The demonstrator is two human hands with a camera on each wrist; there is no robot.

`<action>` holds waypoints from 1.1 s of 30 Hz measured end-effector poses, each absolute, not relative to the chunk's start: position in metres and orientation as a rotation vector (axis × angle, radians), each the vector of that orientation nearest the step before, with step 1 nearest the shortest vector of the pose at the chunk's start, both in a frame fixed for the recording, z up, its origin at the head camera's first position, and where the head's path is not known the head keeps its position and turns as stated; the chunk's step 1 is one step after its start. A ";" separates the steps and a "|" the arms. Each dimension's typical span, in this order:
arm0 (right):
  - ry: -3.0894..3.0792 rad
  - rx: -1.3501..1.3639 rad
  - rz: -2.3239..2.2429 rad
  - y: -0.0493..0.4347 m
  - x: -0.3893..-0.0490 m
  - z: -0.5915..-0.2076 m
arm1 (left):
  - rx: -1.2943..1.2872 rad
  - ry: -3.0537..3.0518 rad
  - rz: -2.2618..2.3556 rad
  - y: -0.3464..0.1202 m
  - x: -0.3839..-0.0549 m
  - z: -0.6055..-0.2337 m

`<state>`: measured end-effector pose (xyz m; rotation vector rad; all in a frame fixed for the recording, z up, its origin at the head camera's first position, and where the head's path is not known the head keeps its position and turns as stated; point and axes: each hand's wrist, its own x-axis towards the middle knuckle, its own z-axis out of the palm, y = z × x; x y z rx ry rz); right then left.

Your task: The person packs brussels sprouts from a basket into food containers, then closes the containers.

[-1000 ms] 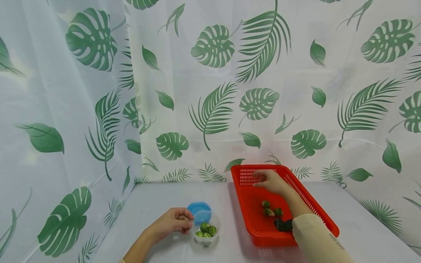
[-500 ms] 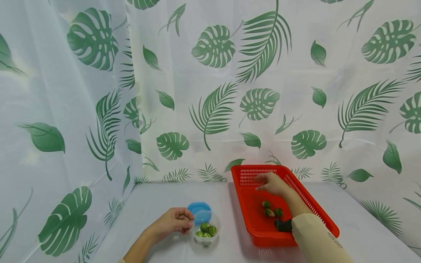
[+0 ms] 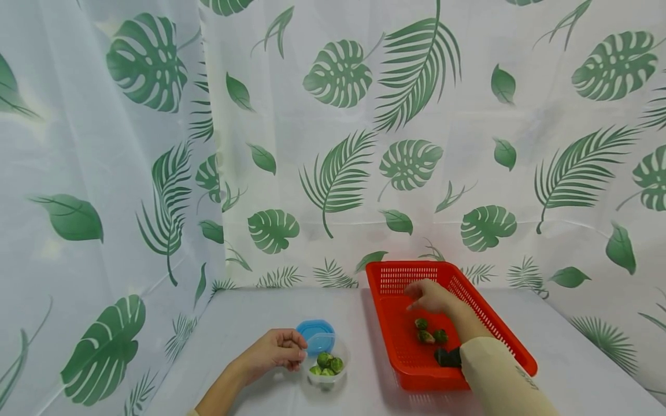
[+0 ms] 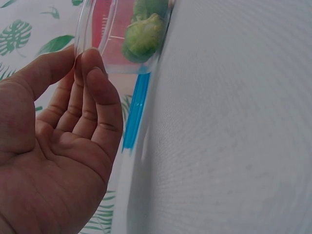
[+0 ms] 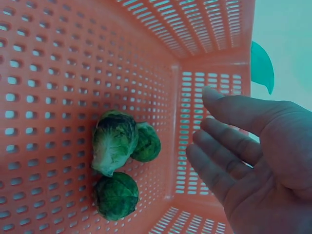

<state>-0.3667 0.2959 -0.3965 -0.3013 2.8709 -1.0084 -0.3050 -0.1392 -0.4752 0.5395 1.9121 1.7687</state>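
Note:
My left hand pinches the rim of a clear plastic container between thumb and fingertips. Several green Brussels sprouts lie inside it. Right behind the container is a blue lid, flat on the table. Over the red plastic basket, my right hand hovers with nothing in it, thumb and fingers spread apart. Three more Brussels sprouts sit close together on the basket's perforated floor. In the right wrist view the fingertips are to the right of those sprouts, apart from them.
The basket's raised side walls surround the right hand's space. A black object shows beside the right sleeve. White table surface lies between container and basket. A leaf-printed curtain hangs behind and at the left.
My right hand has lowered a little over the basket, nearer to the sprouts. The left hand and the container have stayed in place.

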 end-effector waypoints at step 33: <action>2.812 -0.173 -0.843 0.295 -0.361 -0.399 | 0.543 1.898 1.781 -0.139 -0.305 -0.476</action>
